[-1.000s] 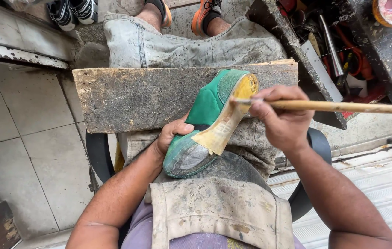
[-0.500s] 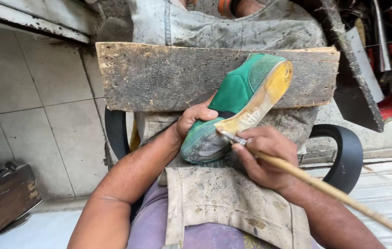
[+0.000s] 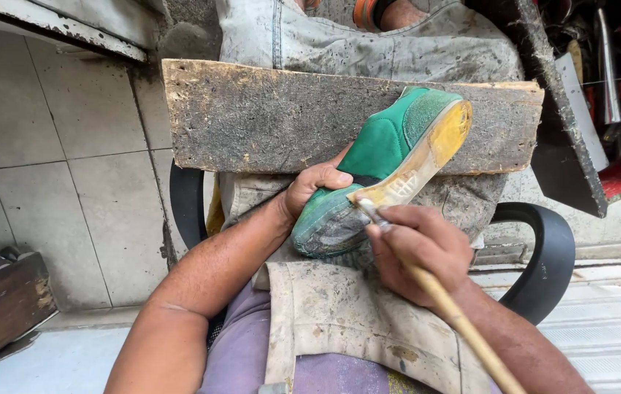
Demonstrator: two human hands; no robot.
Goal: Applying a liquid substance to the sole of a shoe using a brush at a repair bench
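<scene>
**Green shoe held on the lap, brush at its sole**

The left hand (image 3: 315, 186) was curled around the green shoe (image 3: 380, 171), thumb lying across its upper, holding it tilted on its side with the yellowish sole (smeared and glossy) turned toward the right hand (image 3: 416, 252). That hand was closed in a pinch around a long wooden-handled brush (image 3: 442, 299), its tip touching the sole edge just above the knuckles. Beyond both hands lay a worn wooden board (image 3: 266, 117); beneath them, a stained apron (image 3: 339, 321).
</scene>
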